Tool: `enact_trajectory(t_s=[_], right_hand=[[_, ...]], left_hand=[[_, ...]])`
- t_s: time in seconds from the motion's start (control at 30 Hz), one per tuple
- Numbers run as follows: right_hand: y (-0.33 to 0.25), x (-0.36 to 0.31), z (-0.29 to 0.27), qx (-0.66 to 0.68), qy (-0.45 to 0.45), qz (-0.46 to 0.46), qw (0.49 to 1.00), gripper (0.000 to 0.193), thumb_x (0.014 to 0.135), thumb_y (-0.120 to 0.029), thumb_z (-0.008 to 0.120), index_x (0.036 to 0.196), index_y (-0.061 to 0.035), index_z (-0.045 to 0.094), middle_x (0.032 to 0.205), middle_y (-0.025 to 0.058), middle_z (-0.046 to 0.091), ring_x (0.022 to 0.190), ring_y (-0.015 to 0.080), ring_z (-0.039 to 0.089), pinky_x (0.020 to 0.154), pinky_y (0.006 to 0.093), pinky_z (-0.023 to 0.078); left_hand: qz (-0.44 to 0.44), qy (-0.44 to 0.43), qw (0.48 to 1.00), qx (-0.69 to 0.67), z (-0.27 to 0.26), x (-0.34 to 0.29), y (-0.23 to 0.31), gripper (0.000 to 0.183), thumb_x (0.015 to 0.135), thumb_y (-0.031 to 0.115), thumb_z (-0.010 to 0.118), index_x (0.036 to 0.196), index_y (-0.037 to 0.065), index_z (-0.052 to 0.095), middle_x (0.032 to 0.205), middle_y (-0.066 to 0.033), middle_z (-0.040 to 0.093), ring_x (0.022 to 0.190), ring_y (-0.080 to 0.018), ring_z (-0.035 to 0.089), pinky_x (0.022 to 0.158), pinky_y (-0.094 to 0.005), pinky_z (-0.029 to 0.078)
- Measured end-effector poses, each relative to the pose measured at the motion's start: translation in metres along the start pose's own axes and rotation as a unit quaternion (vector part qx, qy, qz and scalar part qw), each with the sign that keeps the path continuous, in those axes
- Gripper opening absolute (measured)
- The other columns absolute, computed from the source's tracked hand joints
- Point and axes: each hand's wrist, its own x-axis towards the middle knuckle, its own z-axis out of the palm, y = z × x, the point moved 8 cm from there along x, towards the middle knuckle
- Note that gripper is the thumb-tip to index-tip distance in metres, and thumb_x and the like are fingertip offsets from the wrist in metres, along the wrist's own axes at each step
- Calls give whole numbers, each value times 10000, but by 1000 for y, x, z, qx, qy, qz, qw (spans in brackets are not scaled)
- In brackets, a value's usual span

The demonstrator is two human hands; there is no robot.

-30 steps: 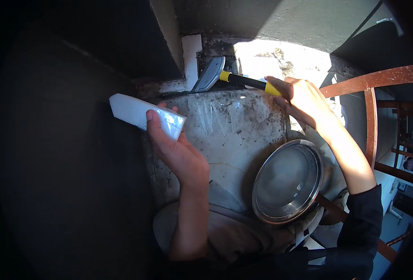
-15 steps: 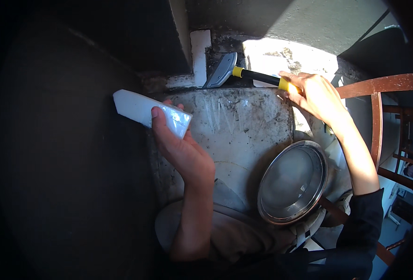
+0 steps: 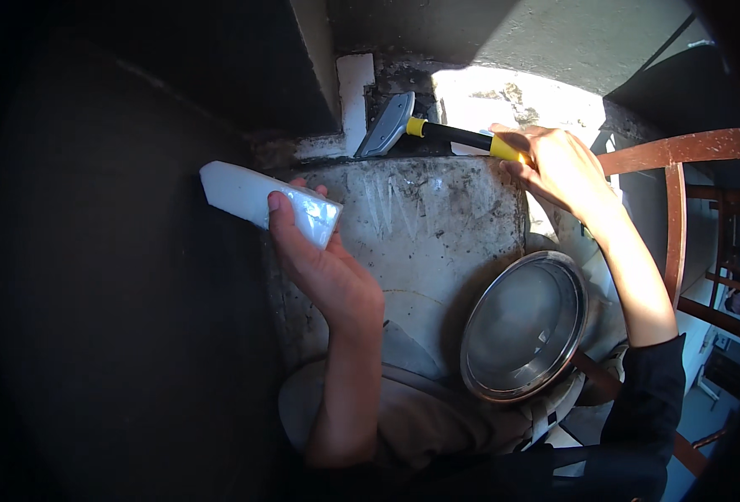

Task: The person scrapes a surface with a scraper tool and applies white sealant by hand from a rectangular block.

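My left hand (image 3: 324, 268) is closed around a long white tile strip (image 3: 240, 188) with a pointed far end and a glossy patch near my thumb. A scraper with a black and yellow handle is in my right hand (image 3: 558, 167). The grey head of the scraper (image 3: 389, 125) lies over a dark strip of floor, next to a white L-shaped tile strip (image 3: 354, 92) at the wall's corner. Below the scraper spreads a worn, smeared pale floor tile (image 3: 403, 226).
A round metal bowl of cloudy water (image 3: 525, 326) stands on the near right. Brown metal railings (image 3: 675, 226) run along the right side. A dark wall (image 3: 119, 276) rises on the left, and sunlit broken floor (image 3: 512, 96) lies beyond my right hand.
The scraper and my right hand have shifted slightly to the left, the scraper's head coming closer to the L-shaped strip. My left hand holds the white strip almost unmoved.
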Motion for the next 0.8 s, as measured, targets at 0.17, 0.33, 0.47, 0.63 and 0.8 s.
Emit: enact_trajectory(t_s=[0.17, 0.33, 0.47, 0.63, 0.8], right_hand=[[-8, -4, -17, 37, 36, -46, 998, 410, 771, -173, 661, 1174, -125, 604, 965, 138, 661, 800, 284, 644, 768, 361, 497], [-10, -6, -22, 47, 53, -48, 996, 425, 761, -171, 664, 1180, -130, 605, 907, 139, 667, 796, 285, 640, 756, 365, 496], [-5, -2, -17, 43, 50, -56, 996, 316, 827, -202, 568, 1108, -72, 635, 849, 143, 659, 820, 274, 641, 767, 365, 497], [-7, -5, -20, 37, 72, -48, 996, 429, 745, -177, 694, 1164, -130, 616, 841, 131, 664, 766, 276, 645, 739, 357, 505], [-12, 2, -19, 21, 62, -59, 996, 395, 752, -129, 661, 1146, -126, 626, 812, 128, 660, 746, 281, 643, 735, 358, 506]], left_hand=[[-2, 8, 1000, -9, -5, 1, -1, 671, 850, 456, 578, 1312, 33, 337, 1111, -96, 500, 999, -188, 490, 863, -309, 382], [-7, -2, 1000, -12, -3, 1, 0, 703, 855, 441, 581, 1328, -4, 311, 1150, -120, 486, 1039, -213, 477, 922, -336, 362], [-6, 12, 1000, -16, -4, 2, -2, 660, 852, 452, 574, 1311, 43, 336, 1108, -89, 500, 1002, -186, 487, 870, -316, 379], [-10, -3, 1000, 1, -3, 2, -3, 667, 851, 459, 570, 1317, 46, 329, 1118, -90, 497, 1007, -190, 483, 877, -322, 376], [-3, 18, 1000, -9, -6, 2, 0, 669, 851, 460, 571, 1318, 46, 328, 1128, -92, 494, 1012, -193, 479, 881, -324, 372]])
